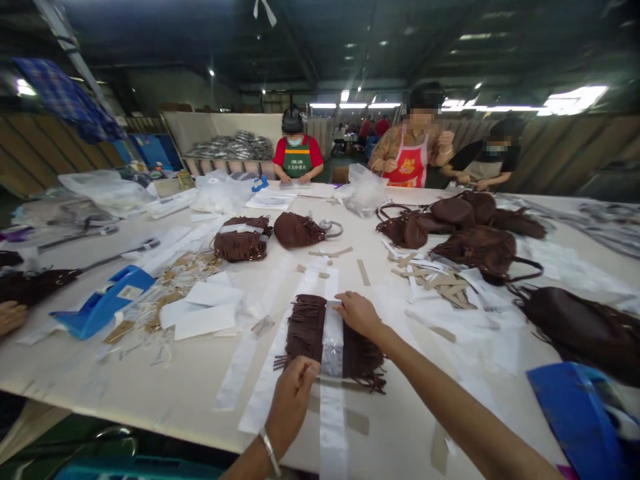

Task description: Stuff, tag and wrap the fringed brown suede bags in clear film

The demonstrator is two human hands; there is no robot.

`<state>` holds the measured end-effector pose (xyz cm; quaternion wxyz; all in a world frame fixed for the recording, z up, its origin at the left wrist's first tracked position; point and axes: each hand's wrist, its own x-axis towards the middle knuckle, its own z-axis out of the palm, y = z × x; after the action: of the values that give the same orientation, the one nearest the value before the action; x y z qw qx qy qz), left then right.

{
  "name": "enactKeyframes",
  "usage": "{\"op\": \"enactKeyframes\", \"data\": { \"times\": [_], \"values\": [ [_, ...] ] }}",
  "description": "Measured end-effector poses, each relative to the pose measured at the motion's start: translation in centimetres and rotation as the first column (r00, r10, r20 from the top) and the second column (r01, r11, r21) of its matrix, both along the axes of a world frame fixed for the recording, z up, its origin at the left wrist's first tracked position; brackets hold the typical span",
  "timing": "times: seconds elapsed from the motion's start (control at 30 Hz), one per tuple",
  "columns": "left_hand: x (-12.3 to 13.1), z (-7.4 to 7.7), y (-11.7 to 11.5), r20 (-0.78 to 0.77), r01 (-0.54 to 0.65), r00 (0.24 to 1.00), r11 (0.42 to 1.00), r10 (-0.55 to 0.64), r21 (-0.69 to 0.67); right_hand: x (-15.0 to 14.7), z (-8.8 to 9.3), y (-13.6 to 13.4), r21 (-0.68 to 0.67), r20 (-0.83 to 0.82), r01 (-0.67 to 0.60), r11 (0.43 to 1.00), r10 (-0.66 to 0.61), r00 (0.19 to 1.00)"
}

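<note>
A dark brown fringed bag [306, 327] lies on the table in front of me, a pale strip [333, 343] running across its middle. My left hand [296, 381], with a bracelet at the wrist, is closed at the bag's near edge, thumb and fingers pinched by the strip. At the far edge, my right hand [359, 315] bends its fingers onto the strip's upper end. Beneath the bag, a long white paper strip [333, 433] reaches toward me. What lies under my fingertips is partly hidden.
Blue tape dispensers stand at left [103, 303] and right [575, 413]. Brown bags [475, 250] are piled at the right; a wrapped fringed bag [241, 245] lies farther off. Cardboard strips [453, 287] and white papers [207, 310] are scattered about. Co-workers stand across the table; another person's hand [11, 317] shows at left.
</note>
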<state>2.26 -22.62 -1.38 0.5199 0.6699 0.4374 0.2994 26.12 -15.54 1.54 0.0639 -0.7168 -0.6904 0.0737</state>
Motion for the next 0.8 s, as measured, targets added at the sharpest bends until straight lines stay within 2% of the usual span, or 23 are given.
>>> {"op": "enactKeyframes", "data": {
  "times": [0.03, 0.07, 0.13, 0.17, 0.2, 0.23, 0.33, 0.5, 0.63, 0.8],
  "values": [
    [-0.1, -0.1, -1.4, 0.092, -0.02, 0.995, 0.972, 0.043, -0.234, 0.2, -0.6, 1.1, -0.027, -0.008, -0.018, 0.999, 0.018, 1.0],
    [-0.1, -0.3, -2.5, 0.169, -0.02, 0.98, 0.89, 0.108, -0.456, 0.2, -1.1, 2.0, -0.055, -0.015, -0.035, 0.998, 0.034, 0.999],
    [0.7, -0.8, -3.9, 0.26, 0.007, 0.918, 0.641, 0.301, -0.768, 0.3, -2.1, 3.5, -0.112, -0.028, -0.059, 0.992, 0.056, 0.998],
    [1.3, -1.0, -4.2, 0.272, 0.022, 0.878, 0.534, 0.395, -0.845, 0.3, -2.5, 4.1, -0.14, -0.034, -0.066, 0.988, 0.062, 0.997],
    [1.9, -1.2, -4.2, 0.279, 0.034, 0.838, 0.465, 0.47, -0.885, 0.3, -2.8, 4.7, -0.166, -0.04, -0.072, 0.983, 0.066, 0.997],
    [2.5, -1.3, -4.1, 0.283, 0.037, 0.803, 0.429, 0.525, -0.902, 0.4, -3.1, 5.2, -0.193, -0.047, -0.076, 0.978, 0.068, 0.997],
    [3.8, -1.3, -3.6, 0.289, 0.019, 0.728, 0.403, 0.621, -0.915, 0.8, -3.7, 6.6, -0.267, -0.083, -0.089, 0.96, 0.069, 0.994],
    [4.5, -1.2, -3.4, 0.236, -0.014, 0.687, 0.337, 0.687, -0.941, 1.8, -3.7, 8.8, -0.396, -0.204, -0.136, 0.908, 0.058, 0.977],
    [4.9, -1.2, -3.3, 0.202, -0.049, 0.69, 0.322, 0.695, -0.945, 2.5, -2.3, 9.3, -0.48, -0.336, -0.19, 0.857, 0.021, 0.942],
    [5.4, -1.1, -3.3, 0.216, -0.049, 0.684, 0.34, 0.697, -0.939, 3.8, 0.3, 7.9, -0.546, -0.479, -0.231, 0.806, -0.074, 0.875]
  ]
}}
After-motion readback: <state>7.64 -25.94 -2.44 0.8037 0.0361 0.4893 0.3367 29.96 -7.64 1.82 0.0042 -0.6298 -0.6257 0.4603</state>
